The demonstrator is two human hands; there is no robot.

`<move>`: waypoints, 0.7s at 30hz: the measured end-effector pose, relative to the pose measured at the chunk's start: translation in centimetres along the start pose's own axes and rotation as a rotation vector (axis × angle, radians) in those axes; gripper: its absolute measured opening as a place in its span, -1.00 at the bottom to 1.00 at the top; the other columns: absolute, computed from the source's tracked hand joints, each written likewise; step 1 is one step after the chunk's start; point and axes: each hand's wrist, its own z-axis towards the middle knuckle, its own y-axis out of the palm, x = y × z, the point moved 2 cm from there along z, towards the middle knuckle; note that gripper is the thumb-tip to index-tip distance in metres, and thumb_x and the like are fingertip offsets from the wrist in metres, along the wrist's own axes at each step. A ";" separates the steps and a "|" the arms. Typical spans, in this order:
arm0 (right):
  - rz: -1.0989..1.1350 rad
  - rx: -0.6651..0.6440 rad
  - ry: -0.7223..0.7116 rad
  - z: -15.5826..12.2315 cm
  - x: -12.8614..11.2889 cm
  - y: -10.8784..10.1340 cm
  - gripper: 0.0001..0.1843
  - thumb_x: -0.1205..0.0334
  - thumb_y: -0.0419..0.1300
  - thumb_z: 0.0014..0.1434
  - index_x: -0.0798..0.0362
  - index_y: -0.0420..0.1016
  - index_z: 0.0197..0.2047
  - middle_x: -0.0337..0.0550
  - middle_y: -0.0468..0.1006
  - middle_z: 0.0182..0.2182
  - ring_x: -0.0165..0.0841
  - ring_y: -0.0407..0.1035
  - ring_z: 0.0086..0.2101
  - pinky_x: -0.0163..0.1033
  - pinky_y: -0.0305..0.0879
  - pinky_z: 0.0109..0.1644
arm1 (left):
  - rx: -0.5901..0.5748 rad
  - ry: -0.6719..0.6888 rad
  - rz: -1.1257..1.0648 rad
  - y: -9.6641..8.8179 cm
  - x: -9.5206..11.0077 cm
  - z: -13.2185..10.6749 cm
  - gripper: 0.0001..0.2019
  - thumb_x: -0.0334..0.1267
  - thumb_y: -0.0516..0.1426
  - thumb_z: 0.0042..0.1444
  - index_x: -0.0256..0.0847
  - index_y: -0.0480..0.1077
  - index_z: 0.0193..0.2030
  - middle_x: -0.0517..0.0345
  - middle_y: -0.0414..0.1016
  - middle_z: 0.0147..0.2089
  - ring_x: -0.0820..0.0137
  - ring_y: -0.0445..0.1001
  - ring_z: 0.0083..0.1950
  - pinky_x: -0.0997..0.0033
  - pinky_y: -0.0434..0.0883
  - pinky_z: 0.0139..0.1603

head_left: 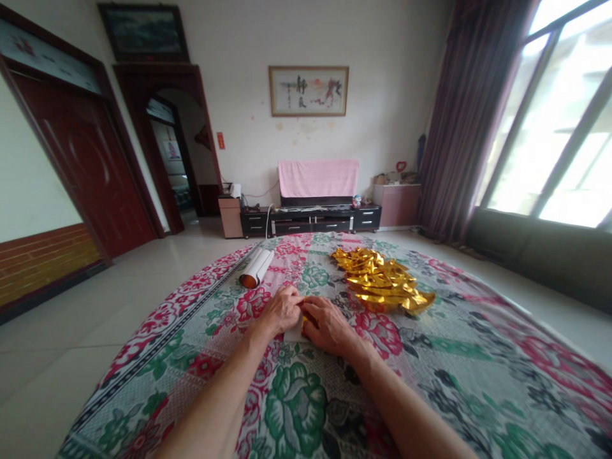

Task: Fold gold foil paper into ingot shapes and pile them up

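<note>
My left hand (283, 311) and my right hand (329, 325) meet over the middle of the table, fingers curled together on a small sheet of gold foil paper (292, 334). Its pale side lies against the cloth, and a bit of gold shows beneath my right fingers. The fingers cover most of the sheet, so its folds are hidden. To the right of my hands lies a heap of shiny folded gold foil pieces (382, 280), pointed at the ends. Beyond my left hand rests a curled roll of paper (258, 264), white outside and orange-gold inside.
A patterned cloth in pink, green and grey covers the round table (296, 401). Across the room stands a low black cabinet (296, 226), with a pink cloth (318, 178) draped above it. Doors are at the left, a curtain (471, 121) and window at the right.
</note>
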 end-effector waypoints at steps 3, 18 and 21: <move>0.002 0.005 -0.008 0.0 0.0 0.0 -0.70 0.36 0.09 -0.01 0.06 0.44 -0.16 -0.07 0.40 -0.10 -0.31 0.25 -0.10 -0.19 0.11 0.05 | -0.006 -0.017 0.010 0.2 -0.1 0.1 -0.61 -0.49 -0.04 -0.08 -0.15 0.48 -0.18 0.08 0.37 -0.22 0.37 0.32 -0.13 0.38 0.31 -0.02; -0.008 -0.005 0.003 0.0 -0.3 -0.3 -0.69 0.35 0.07 0.00 0.06 0.42 -0.14 -0.09 0.42 -0.18 -0.31 0.26 -0.16 -0.20 0.15 -0.01 | 0.178 -0.334 -0.001 -0.2 -0.5 0.6 -0.81 -0.29 0.07 0.03 -0.24 0.48 -0.48 0.13 0.47 -0.44 0.47 0.38 -0.39 0.52 0.28 -0.31; -0.005 -0.017 0.002 0.0 -0.4 -0.4 -0.72 0.37 0.07 -0.01 0.06 0.43 -0.18 -0.09 0.42 -0.21 -0.31 0.27 -0.17 -0.21 0.15 -0.03 | 0.182 -0.321 0.056 0.0 -0.3 0.9 -0.86 -0.34 0.09 -0.02 -0.25 0.48 -0.47 0.09 0.47 -0.41 0.44 0.38 -0.36 0.48 0.28 -0.28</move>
